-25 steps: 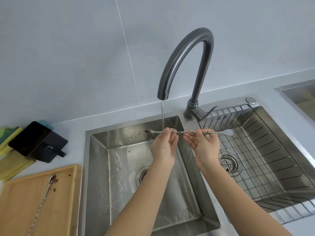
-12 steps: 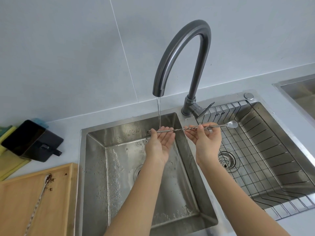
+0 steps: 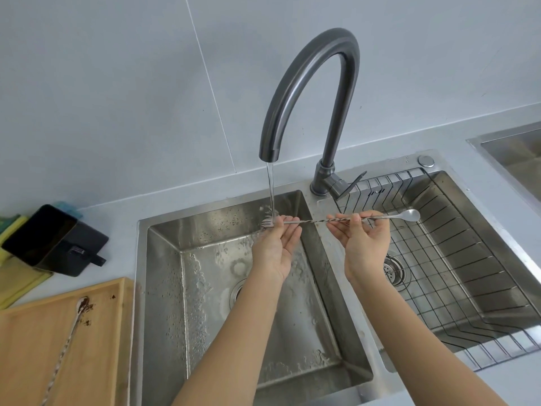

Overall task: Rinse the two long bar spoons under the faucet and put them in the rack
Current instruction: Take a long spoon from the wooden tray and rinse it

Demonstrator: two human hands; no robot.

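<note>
Slip risk at fork end, spoon no. 1 mid-rinse

Bar spoon [image 3: 330, 220] is held level across the divider btwn basins, fork tip under the stream from faucet [image 3: 310, 92], bowl end out over the rack [image 3: 456, 259] in the right basin. Left hand [image 3: 276, 244]: palm up, fingers nearly straight, shaft only supported on the tips (no real grip seen). Right hand [image 3: 363, 241]: shaft pinched btwn thumb and fingertips, other fingers loosely spread. Wet twisted shaft could be rolled out of so light a hold & dropped into the left basin [image 3: 205, 288]. Splash off the tines likely reaches the counter. Second spoon [image 3: 63, 351], residue on its bowl, is left on the wooden board [image 3: 29, 347]; it could be forgotten.
</note>
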